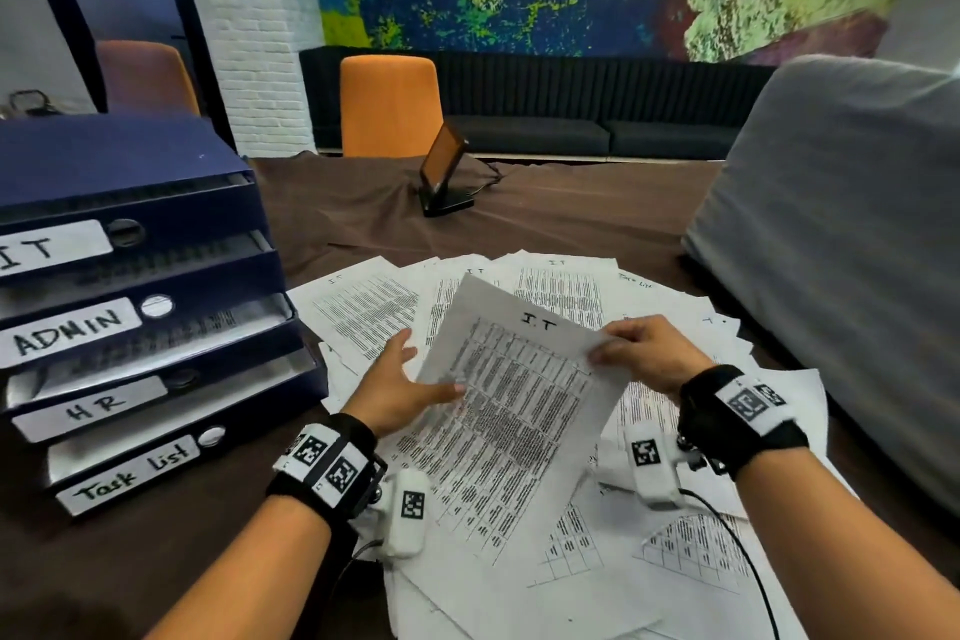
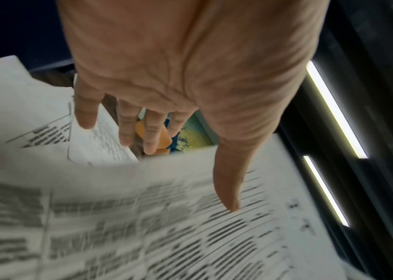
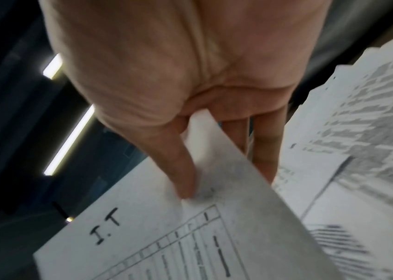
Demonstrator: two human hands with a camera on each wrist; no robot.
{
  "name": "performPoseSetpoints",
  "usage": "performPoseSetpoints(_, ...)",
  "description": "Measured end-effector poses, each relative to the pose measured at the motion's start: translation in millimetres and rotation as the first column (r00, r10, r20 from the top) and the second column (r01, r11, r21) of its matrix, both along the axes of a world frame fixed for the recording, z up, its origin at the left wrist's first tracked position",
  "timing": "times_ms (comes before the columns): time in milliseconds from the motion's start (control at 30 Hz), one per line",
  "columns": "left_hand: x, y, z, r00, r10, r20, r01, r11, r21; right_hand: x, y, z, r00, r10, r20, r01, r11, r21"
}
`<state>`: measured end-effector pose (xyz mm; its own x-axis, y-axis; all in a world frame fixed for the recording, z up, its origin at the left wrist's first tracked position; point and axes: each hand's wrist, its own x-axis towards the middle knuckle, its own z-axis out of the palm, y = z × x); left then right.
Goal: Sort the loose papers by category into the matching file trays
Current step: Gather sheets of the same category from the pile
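A printed sheet headed "I.T" [image 1: 519,405] is raised, tilted, above the loose papers [image 1: 363,307] fanned over the brown table. My right hand [image 1: 639,348] pinches its top right corner; the right wrist view shows the thumb [image 3: 183,176] on top of the sheet [image 3: 166,236] and fingers behind it. My left hand [image 1: 400,379] is at the sheet's left edge, fingers straight and spread, with the thumb [image 2: 229,189] lying over the blurred sheet [image 2: 142,217]. The dark blue file trays [image 1: 156,203] stand stacked at left, labelled IT [image 1: 47,250], ADMIN [image 1: 67,333], HR [image 1: 93,411] and Task list [image 1: 130,473].
A large grey cushioned chair back [image 1: 831,250] crowds the table's right side. A tablet on a black stand [image 1: 447,172] sits at the far middle, with an orange chair [image 1: 389,104] behind it. A black cable [image 1: 748,551] runs over the near papers.
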<state>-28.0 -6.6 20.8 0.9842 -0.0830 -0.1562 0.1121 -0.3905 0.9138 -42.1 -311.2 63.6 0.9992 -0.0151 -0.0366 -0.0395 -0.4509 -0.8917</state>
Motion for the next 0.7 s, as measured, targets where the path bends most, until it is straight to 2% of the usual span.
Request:
performPoseSetpoints(67, -0.1, 4.5, 2.6, 0.998, -0.047, -0.04, 0.044, 0.996, -0.076, 0.6, 6.3, 7.8, 1.0, 0.018, 0.01, -0.019, 0.995, 0.094)
performPoseSetpoints(133, -0.9, 7.6, 1.5, 0.996, -0.072, -0.051, 0.07, 0.997, -0.025, 2.5, 14.3, 11.7, 1.0, 0.01, 0.019, -0.013, 0.987, 0.159)
performPoseSetpoints(233, 6.9, 18.0, -8.7, 0.996, 0.036, -0.079, -0.037, 0.999, -0.011, 8.9, 22.4, 7.7, 0.998, -0.053, -0.018, 0.055, 0.97, 0.235)
performPoseSetpoints(400, 20.7, 36.9, -19.0, 0.981, 0.171, -0.091, -0.164, 0.984, 0.074, 14.8, 16.1, -12.9, 0.983, -0.134, -0.128, 0.155, 0.974, 0.167)
performPoseSetpoints(700, 28.4, 51.3, -18.0, 0.946, 0.291, -0.143, -0.294, 0.956, -0.001, 13.7, 2.7, -29.5, 0.965, -0.164, -0.204, 0.181, 0.981, 0.068)
